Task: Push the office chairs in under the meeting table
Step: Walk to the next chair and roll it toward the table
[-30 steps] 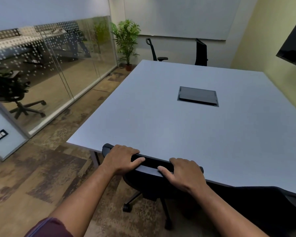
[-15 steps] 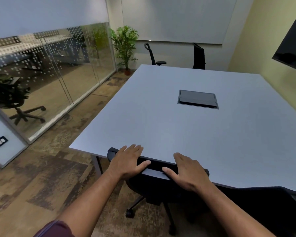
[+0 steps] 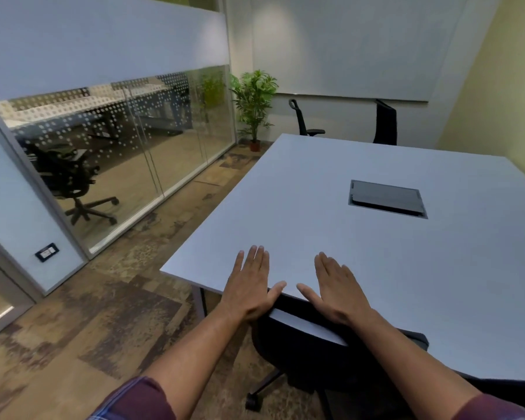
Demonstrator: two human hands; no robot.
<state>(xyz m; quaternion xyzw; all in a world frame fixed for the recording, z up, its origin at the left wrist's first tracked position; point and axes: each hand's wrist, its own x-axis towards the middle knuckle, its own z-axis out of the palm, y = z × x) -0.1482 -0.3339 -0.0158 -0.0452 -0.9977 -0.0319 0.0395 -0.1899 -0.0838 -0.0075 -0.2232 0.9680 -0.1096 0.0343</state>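
The black chair [image 3: 303,344] sits tucked against the near edge of the table [image 3: 361,253], its back just under both palms. The left hand [image 3: 250,287] and right hand [image 3: 335,291] lie flat, fingers spread open over the table edge, gripping nothing.

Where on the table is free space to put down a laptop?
The table is bare nearly everywhere: the stretch between its left edge and the dark hatch, and the surface right of the right hand. Only the near edge is occupied, by the left hand, the right hand and the chair back.
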